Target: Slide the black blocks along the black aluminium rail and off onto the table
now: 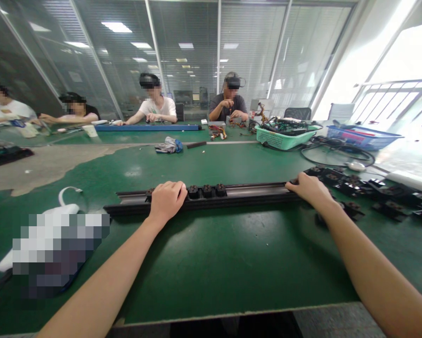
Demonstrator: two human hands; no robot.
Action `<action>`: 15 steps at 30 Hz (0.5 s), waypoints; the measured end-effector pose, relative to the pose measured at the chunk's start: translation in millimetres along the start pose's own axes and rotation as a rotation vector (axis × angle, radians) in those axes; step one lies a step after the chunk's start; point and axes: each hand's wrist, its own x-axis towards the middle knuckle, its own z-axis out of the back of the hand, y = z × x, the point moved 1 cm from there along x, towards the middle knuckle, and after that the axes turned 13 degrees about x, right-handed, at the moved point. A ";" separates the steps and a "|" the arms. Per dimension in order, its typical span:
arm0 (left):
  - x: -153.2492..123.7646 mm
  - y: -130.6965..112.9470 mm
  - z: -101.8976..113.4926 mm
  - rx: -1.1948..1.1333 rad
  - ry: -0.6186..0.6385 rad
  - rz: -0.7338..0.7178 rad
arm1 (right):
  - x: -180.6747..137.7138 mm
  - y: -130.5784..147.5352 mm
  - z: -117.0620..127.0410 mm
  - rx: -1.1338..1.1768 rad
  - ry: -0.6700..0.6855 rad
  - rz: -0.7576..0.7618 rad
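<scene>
Rail (256,191) is laid across the table (232,272), near side, its right end pinched by the right hand (312,188); the left hand's (166,201) hidden grip cannot be told. Sockets (207,190) might be dislodged by uneven pressing.

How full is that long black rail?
Partly full: black modules sit in the black rail beside the left hand; bare channel shows toward the right hand.
</scene>
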 end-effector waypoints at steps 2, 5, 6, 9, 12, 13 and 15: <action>-0.1 0.2 -0.4 0.002 0.001 -0.002 | 1.8 -1.9 -0.7 0.004 -0.003 0.000; 0.0 0.2 -0.4 0.003 0.002 -0.004 | 5.7 -5.5 -2.4 0.015 0.001 -0.010; 0.1 0.1 -0.2 0.003 0.003 -0.003 | 7.1 -6.8 -2.9 0.019 0.001 -0.013; 0.5 -0.4 1.1 0.002 0.015 0.000 | 11.2 -11.4 -4.3 0.030 -0.005 -0.010; 0.8 -0.7 2.4 -0.005 0.024 0.004 | 14.4 -16.6 -5.1 0.026 -0.007 -0.009; 0.8 -0.7 2.6 -0.010 0.025 0.006 | 15.4 -18.5 -5.3 0.022 -0.006 -0.011; 0.7 -0.6 2.7 -0.020 0.025 0.007 | 17.8 -22.4 -5.9 0.010 -0.008 0.001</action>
